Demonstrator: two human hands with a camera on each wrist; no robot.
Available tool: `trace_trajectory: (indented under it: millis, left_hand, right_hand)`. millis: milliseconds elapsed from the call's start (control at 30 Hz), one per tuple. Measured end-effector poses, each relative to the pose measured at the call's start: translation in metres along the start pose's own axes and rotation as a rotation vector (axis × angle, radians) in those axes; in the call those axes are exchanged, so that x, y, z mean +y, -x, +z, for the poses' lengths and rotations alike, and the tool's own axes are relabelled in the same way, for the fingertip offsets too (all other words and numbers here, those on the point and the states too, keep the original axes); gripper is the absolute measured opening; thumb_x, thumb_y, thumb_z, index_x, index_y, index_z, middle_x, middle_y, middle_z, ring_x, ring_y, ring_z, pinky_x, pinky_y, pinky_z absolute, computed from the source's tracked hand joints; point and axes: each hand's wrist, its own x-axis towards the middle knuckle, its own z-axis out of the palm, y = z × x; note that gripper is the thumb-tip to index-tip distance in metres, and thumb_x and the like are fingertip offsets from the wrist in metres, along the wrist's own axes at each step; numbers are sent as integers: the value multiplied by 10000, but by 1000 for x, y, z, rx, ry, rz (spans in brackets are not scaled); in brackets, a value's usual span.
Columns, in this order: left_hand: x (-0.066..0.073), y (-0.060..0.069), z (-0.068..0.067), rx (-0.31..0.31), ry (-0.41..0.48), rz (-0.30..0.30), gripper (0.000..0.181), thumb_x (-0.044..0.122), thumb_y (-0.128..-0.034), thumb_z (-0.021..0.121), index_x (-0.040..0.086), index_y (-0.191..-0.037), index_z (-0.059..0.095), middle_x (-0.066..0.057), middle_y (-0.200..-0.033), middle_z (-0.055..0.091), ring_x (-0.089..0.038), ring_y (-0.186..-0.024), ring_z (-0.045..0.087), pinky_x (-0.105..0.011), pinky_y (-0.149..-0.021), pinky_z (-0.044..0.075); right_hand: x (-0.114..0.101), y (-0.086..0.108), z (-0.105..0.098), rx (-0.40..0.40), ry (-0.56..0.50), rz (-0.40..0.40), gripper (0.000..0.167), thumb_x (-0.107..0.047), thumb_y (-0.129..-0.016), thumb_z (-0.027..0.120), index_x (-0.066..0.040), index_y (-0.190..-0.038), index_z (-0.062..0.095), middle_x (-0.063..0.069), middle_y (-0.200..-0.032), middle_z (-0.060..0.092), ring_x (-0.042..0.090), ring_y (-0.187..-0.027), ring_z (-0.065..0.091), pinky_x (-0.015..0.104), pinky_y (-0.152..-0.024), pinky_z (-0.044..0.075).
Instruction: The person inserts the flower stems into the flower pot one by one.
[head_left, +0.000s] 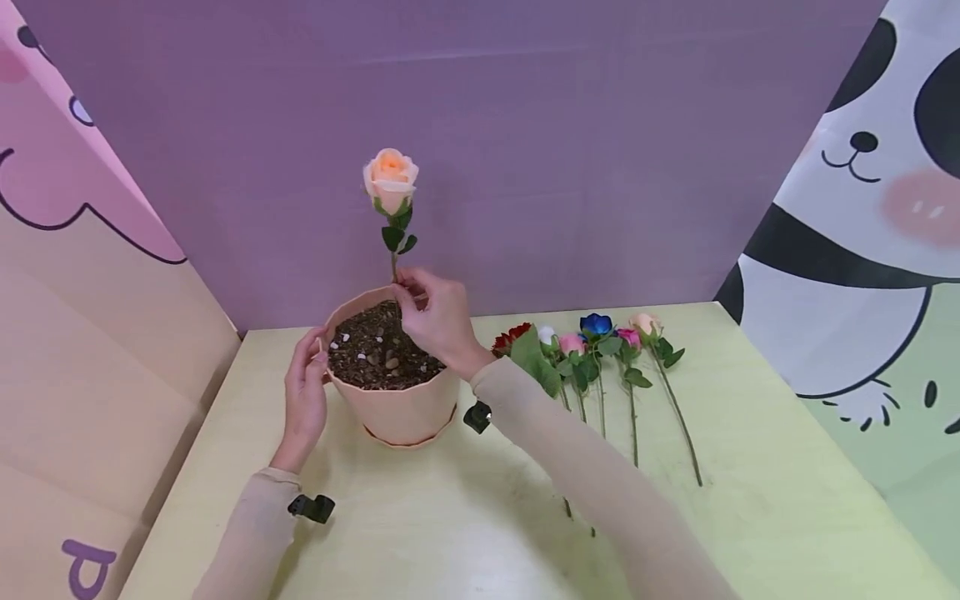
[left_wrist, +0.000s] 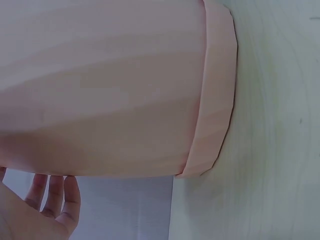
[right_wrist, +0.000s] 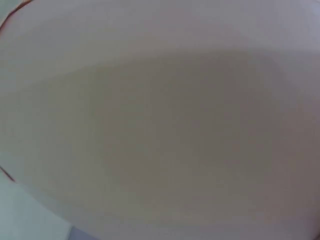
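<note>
1. A pale table (head_left: pixel 420 533) bore the whole scene, its back edge behind the pot (head_left: pixel 397 412); a hard shove could have driven the pot towards that edge.
2. The peach pot stood upright on its saucer (left_wrist: pixel 215 110), holding dark soil (head_left: pixel 367 354); sideways pressure high on its wall looked the likeliest cause of a tip, with soil spilled.
3. Loose flowers (head_left: pixel 596 327) lay right of the pot, several stems passing beneath the right sleeve (head_left: pixel 600 475); a lowered forearm could have swept or bent them.
4. A peach rose (head_left: pixel 391 177) stood upright above the pot's far side, its lower end hidden; whether it had entered the soil could not be told. Set too shallowly, it could have leaned or toppled under its heavy bloom.
5. The right hand (head_left: pixel 441 321), at the pot's far rim, pinched the rose's stem between thumb and fingers; pushing too hard might have buckled it.
6. The left hand (head_left: pixel 306 396), left of the pot, rested loosely bent fingers against the outer wall, clasping nothing; so light a touch might not have checked a sudden turn.
7. Pebbles (head_left: pixel 392 363) sat in the pot's soil; one beneath the stem could have deflected it.
</note>
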Motion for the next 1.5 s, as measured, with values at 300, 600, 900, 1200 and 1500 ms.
trace_trajectory:
  millis: [300, 600, 900, 1200, 1500]
  left_hand:
    - [1, -1, 0, 8, -19, -13, 489, 145, -1111, 322, 104, -1572, 480, -163, -1522, 499, -128, -1267, 493, -171, -916, 463]
    - [-3, -1, -1, -3, -15, 0, 489, 156, -1115, 323, 102, -1576, 476, -122, -1504, 506, -39, -1224, 480, -186, -926, 460]
    - [-7, -3, -1, -13, -27, 10, 482, 159, -1119, 331, 94, -1576, 472, -145, -1458, 521, -25, -1181, 513, -184, -915, 466]
    - [-7, -3, -1, -16, -41, 18, 480, 165, -1121, 334, 97, -1576, 471, -176, -1451, 530, -6, -1154, 532, -173, -902, 471]
    - [-6, -3, -1, -28, -54, 2, 477, 179, -1131, 326, 119, -1583, 467, -177, -1497, 520, -9, -1172, 536, -165, -917, 469]
  right_hand:
    - [4, -1, 1, 41, -88, 91, 129, -97, -1037, 666, 0, -1077, 740, 182, -978, 793, 323, -845, 789, 275, -714, 610]
    - [7, 4, 0, -8, -177, 132, 184, -131, -1048, 642, 1, -1152, 718, 206, -1048, 773, 309, -908, 749, 266, -739, 575]
    - [10, 10, -3, 32, -191, 179, 205, -184, -1030, 661, -70, -1188, 726, 104, -1101, 771, 239, -998, 711, 321, -839, 573]
    - [10, 12, -6, 43, -230, 217, 258, -157, -1027, 695, -63, -1267, 708, 110, -1189, 764, 247, -1036, 728, 322, -896, 594]
    - [8, 14, -10, 45, -269, 241, 269, -142, -1022, 704, -54, -1277, 699, 119, -1198, 754, 259, -1055, 719, 438, -957, 600]
